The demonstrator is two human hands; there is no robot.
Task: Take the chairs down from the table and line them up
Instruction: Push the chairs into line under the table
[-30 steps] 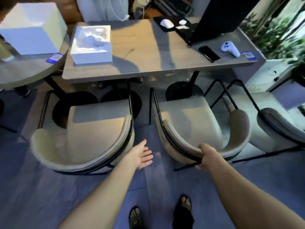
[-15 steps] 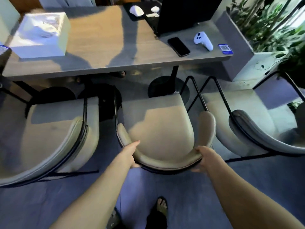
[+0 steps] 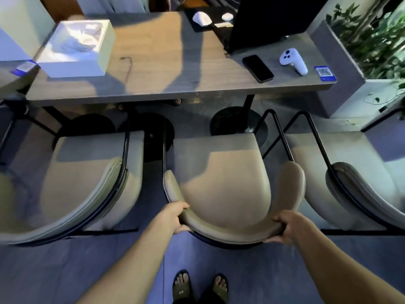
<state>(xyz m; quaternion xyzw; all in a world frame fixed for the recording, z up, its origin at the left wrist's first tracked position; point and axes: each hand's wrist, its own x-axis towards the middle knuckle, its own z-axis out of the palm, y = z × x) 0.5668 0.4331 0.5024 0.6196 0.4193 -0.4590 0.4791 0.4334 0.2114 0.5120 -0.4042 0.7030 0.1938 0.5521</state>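
Note:
Three beige padded chairs with black metal frames stand on the floor in front of the wooden table [image 3: 175, 84]. The middle chair [image 3: 221, 183] faces the table, its curved backrest toward me. My left hand [image 3: 175, 218] grips the left side of that backrest. My right hand [image 3: 285, 229] grips its right side. The left chair [image 3: 83, 183] stands close beside it, and the right chair [image 3: 350, 178] is on the other side, partly cut off by the frame edge.
On the table lie a white box [image 3: 76, 49], a black phone [image 3: 258, 68], a white controller [image 3: 293, 61] and a dark laptop screen [image 3: 267, 20]. A grey planter with green plants [image 3: 350, 69] stands at the right. My sandalled feet [image 3: 200, 286] are on the blue floor.
My left hand went from open in the air between two chairs to gripping the middle chair's backrest. The view shifted so the middle chair is centred in front of me.

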